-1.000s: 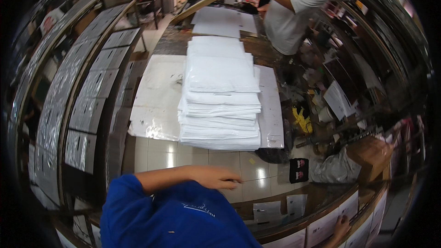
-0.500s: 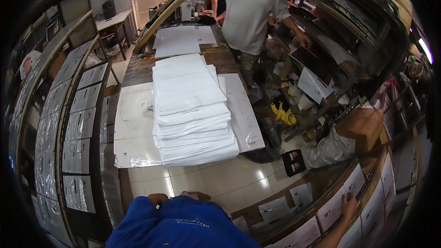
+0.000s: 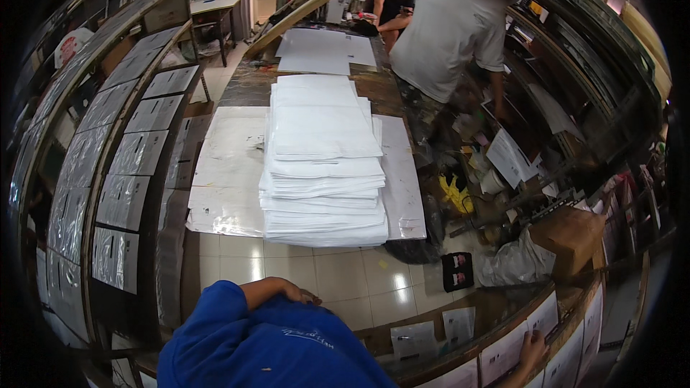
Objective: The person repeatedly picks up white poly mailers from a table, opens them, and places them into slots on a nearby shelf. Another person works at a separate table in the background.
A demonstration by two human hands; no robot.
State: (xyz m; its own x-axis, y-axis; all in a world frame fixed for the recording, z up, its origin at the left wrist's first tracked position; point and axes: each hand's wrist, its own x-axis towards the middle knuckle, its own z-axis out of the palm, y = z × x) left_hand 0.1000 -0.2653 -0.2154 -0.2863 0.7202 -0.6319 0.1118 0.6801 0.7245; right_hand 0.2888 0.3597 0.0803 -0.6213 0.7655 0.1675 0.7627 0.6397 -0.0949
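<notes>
At the lower right, my right hand [image 3: 533, 348] is on a sloping rack, its bent fingers closed at the edge of a white printed sheet [image 3: 501, 353]. Another printed sheet [image 3: 544, 315] lies just beyond those fingers. My left hand [image 3: 298, 292] hangs in front of my blue shirt, fingers loosely extended, with nothing visible in it. Ahead of me, a tall stack of white sheets [image 3: 327, 129] rests on a worktable, on top of a pale, stained board [image 3: 226, 172].
A co-worker in a white shirt [image 3: 445, 29] holds up a wooden-framed screen [image 3: 302, 11] over flat white sheets [image 3: 316, 50]. Racks of printed sheets [image 3: 133, 151] line the left. A cardboard box [image 3: 575, 241], plastic wrapping and a black item [image 3: 457, 271] are at the right.
My view has shifted, so the table appears farther right. My left hand has come further out before my shirt. My right hand stays at the same sheets; the co-worker leans right.
</notes>
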